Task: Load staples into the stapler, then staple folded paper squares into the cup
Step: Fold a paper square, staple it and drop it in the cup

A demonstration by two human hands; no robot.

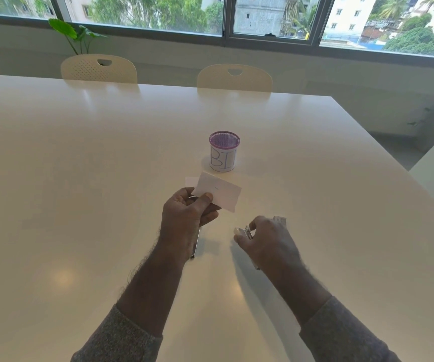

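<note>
My left hand point(187, 212) pinches a folded white paper square point(221, 194) by its near left corner and holds it above the table; a small staple mark shows on its top. A purple mesh cup point(223, 151) wrapped in white paper with blue letters stands just beyond the paper. My right hand point(263, 239) grips a small pale stapler point(244, 232) low over the table, to the right of the paper; most of the stapler is hidden by the fingers. More white paper point(191, 182) lies flat under the held square.
A thin metal strip point(196, 244) lies on the white table point(80, 178) beneath my left wrist. Two cream chairs point(98, 69) stand at the far edge below a wide window. The table's right edge runs diagonally close to the right arm.
</note>
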